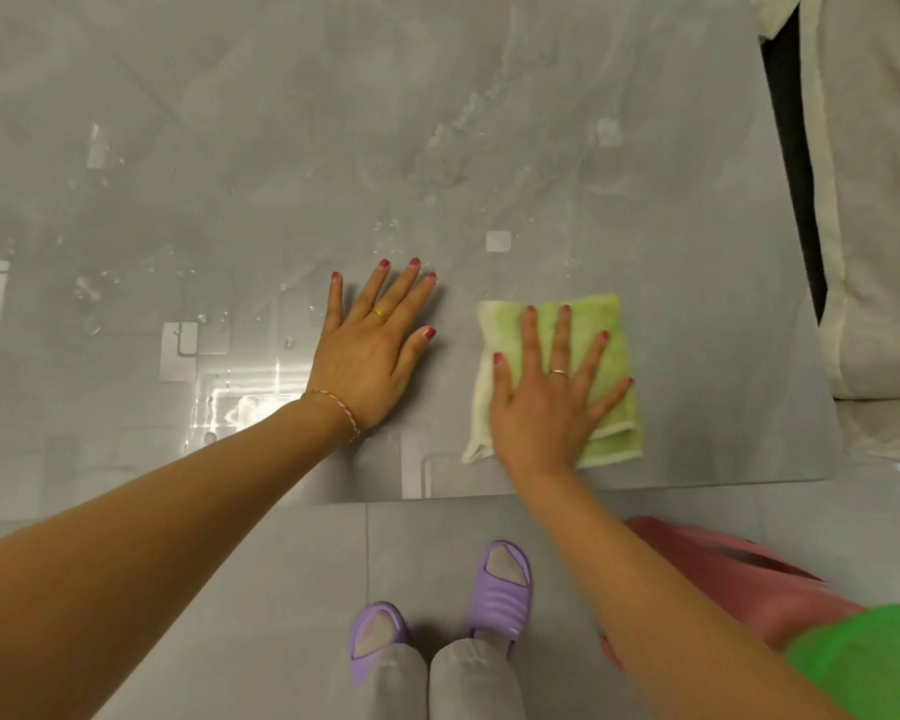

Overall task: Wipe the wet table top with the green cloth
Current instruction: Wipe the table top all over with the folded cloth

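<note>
A folded green cloth [606,324] with a pale left edge lies flat on the glossy grey table top [230,122], near the front edge at the right. My right hand [546,402] presses on the cloth with its fingers spread and straight. My left hand [370,350] rests flat on the bare table to the left of the cloth, fingers straight. Water drops and wet streaks [448,148] show on the surface beyond both hands and off to the left.
A cream-covered seat [874,200] stands past the table's right edge, with a dark gap between. Below the front edge is grey tiled floor [281,563] with my feet in purple slippers [500,589]. A pink stool [739,579] and a green object [868,662] sit at the lower right.
</note>
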